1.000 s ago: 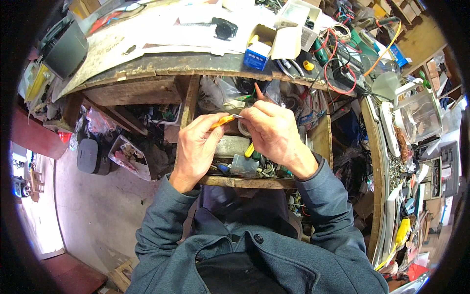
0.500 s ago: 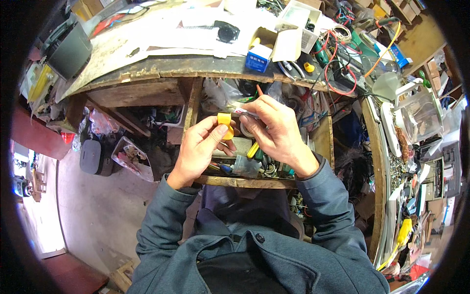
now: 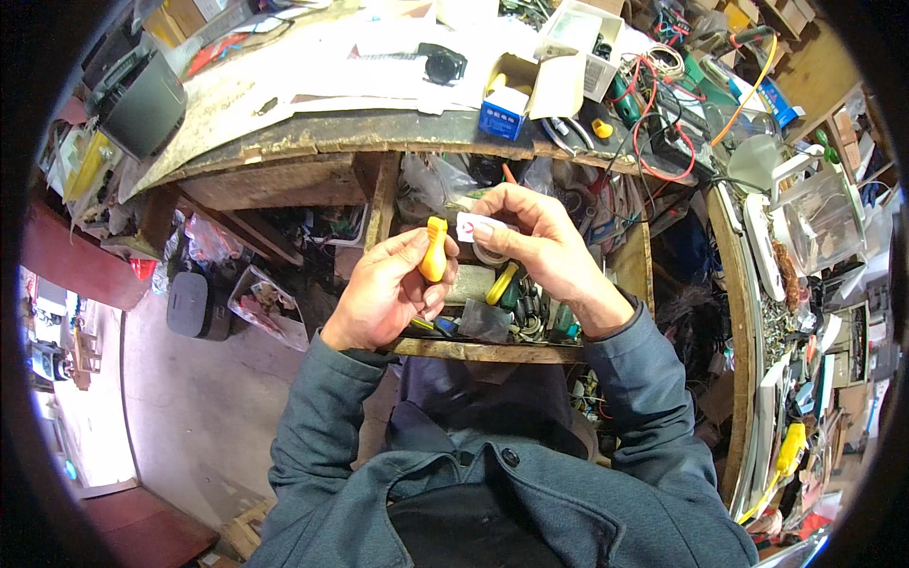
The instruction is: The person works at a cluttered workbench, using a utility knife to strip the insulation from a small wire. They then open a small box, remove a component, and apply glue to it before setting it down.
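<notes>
My left hand (image 3: 383,289) is closed around a small yellow bulb-shaped piece (image 3: 434,251) with a narrow waist, like a short tool handle; it stands upright between thumb and fingers. Just to its right, my right hand (image 3: 535,241) pinches a small white piece (image 3: 468,227) with a red mark, perhaps a packet or tag. The two held pieces are close but apart. Both hands are above an open drawer (image 3: 492,350) full of tools, where a yellow-handled tool (image 3: 502,283) and a clear plastic piece (image 3: 485,320) lie beneath them.
Beyond the drawer is the worktop (image 3: 312,133), with a black wristwatch (image 3: 442,64), a blue box (image 3: 501,120), a white bin (image 3: 579,43) and a tangle of red and black leads (image 3: 653,104). Cluttered shelving (image 3: 743,360) runs down my right side. A dark case (image 3: 194,305) stands on the floor at left.
The yellow piece has been turned in my left hand, now showing its rounded bulb lower down. The white piece in my right hand has come into plainer view. The whole view has shifted slightly.
</notes>
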Available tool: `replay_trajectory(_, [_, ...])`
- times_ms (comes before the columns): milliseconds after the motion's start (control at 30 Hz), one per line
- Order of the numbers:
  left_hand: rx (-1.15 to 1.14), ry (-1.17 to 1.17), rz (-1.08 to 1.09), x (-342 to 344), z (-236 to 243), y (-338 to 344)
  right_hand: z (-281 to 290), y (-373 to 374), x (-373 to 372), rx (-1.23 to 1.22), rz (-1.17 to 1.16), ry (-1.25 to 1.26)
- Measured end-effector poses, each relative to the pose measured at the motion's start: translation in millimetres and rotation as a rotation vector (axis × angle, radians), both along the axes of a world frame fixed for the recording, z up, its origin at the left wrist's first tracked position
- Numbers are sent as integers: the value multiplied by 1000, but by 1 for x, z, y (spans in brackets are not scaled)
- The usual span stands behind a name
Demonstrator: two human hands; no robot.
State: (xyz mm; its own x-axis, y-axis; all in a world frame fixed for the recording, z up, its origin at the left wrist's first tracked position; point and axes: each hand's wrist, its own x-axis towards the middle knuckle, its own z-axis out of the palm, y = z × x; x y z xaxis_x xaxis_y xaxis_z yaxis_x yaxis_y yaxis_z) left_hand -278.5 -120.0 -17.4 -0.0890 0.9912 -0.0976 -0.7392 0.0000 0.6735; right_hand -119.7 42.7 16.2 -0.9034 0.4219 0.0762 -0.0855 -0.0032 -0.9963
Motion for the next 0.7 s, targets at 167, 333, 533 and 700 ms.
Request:
replay_trajectory(167, [11, 24, -7, 0, -6, 1, 0, 2, 0, 14, 35, -45])
replay_trajectory(333, [-7, 132, 42, 6, -4, 3, 2, -1, -1, 103, 0, -78])
replay_trajectory(533, [80, 544, 301, 9, -13, 7, 8, 1, 2, 181, -68, -176])
replay_trajectory(700, [103, 815, 497, 15, -14, 11, 0, 3, 1, 133, -58, -113])
